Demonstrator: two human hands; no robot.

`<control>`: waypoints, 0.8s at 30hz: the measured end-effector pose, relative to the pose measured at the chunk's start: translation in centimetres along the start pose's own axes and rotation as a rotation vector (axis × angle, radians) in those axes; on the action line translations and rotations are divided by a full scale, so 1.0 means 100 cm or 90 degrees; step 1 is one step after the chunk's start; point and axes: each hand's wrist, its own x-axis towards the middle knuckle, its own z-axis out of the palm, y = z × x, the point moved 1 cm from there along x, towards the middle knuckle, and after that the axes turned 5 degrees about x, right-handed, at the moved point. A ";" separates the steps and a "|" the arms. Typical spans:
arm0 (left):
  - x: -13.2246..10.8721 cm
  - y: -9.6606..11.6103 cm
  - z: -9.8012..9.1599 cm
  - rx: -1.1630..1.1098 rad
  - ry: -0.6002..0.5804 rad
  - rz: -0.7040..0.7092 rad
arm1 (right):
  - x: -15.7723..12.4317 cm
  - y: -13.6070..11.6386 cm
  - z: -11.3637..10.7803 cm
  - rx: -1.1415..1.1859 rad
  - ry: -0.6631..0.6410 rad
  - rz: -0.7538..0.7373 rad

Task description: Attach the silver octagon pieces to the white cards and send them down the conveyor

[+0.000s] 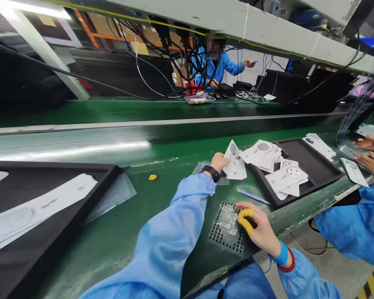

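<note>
Left hand (220,162) holding white card (237,170), long axis upright, tip up

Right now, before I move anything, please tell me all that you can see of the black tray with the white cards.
The black tray is shallow and rectangular, with a raised rim, and looks like matte plastic. It lies flat on the green bench, askew. White cards are piled on its left half, some over the rim. No hand touches it.
</note>
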 end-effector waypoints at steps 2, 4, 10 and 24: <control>-0.026 -0.003 -0.019 -0.048 -0.028 0.019 | 0.001 -0.004 -0.006 0.005 0.038 0.010; -0.065 -0.013 -0.031 -0.089 -0.051 0.029 | 0.006 -0.014 -0.012 0.002 0.087 0.011; -0.205 -0.053 -0.023 -0.316 -0.054 -0.033 | 0.038 -0.065 -0.009 0.009 0.085 -0.133; -0.282 -0.067 0.002 -0.311 0.029 -0.047 | 0.033 -0.098 -0.001 0.025 -0.020 -0.213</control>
